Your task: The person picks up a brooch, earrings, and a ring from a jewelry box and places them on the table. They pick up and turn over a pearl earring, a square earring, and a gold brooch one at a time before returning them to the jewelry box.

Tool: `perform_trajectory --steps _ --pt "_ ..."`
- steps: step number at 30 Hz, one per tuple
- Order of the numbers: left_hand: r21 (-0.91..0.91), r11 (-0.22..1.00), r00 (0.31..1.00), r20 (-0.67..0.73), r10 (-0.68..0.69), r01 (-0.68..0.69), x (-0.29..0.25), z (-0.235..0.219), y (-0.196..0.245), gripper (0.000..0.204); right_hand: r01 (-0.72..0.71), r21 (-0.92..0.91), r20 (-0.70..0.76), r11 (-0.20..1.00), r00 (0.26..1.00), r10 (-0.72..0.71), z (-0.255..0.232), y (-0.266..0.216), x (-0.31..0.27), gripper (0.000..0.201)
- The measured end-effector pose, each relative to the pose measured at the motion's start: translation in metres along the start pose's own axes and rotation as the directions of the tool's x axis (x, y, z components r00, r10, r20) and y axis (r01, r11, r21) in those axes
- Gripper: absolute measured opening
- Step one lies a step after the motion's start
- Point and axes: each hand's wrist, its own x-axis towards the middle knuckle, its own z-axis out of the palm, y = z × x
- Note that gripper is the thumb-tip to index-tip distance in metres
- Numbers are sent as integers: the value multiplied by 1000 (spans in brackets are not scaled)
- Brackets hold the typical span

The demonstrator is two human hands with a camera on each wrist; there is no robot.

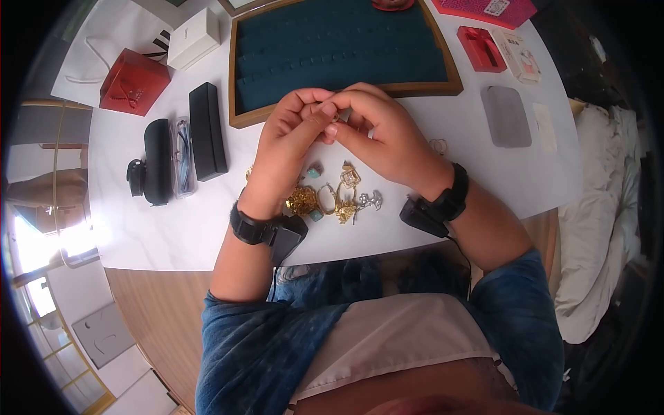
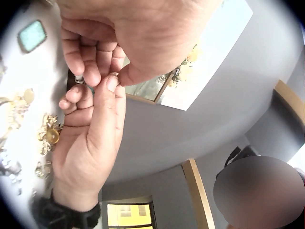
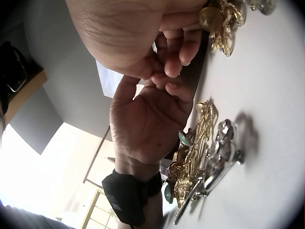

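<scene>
Over the table just before the tray, my left hand (image 1: 286,145) and right hand (image 1: 387,135) meet at the fingertips. Thumbs and fingers of both pinch a small, shiny ring-like piece (image 1: 336,117), mostly hidden by the fingers. Its silvery band (image 2: 79,80) shows between the fingertips in the left wrist view. Below the hands lie a gold chain cluster (image 1: 302,200), turquoise stone pieces (image 1: 315,170), a gold square piece with a clear stone (image 1: 350,178) and a silver brooch (image 1: 371,199). Thin rings (image 1: 438,146) lie beside the right wrist.
A wood-framed tray with dark teal lining (image 1: 332,52) stands behind the hands. At left are a long black box (image 1: 207,131), a black case (image 1: 159,162), a red bag (image 1: 135,81) and a white box (image 1: 194,39). A red box (image 1: 482,50) and grey pouch (image 1: 506,116) lie at right.
</scene>
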Motion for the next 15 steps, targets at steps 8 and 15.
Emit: perform_trajectory --steps 8,15 --pt "4 999 999 39 33 -33 1 -2 -3 27 -5 46 -5 999 1000 5 2 3 -1 25" --pt "36 998 998 34 44 -46 1 0 -3 26 3 20 -2 1000 1000 -3 1 2 0 24"
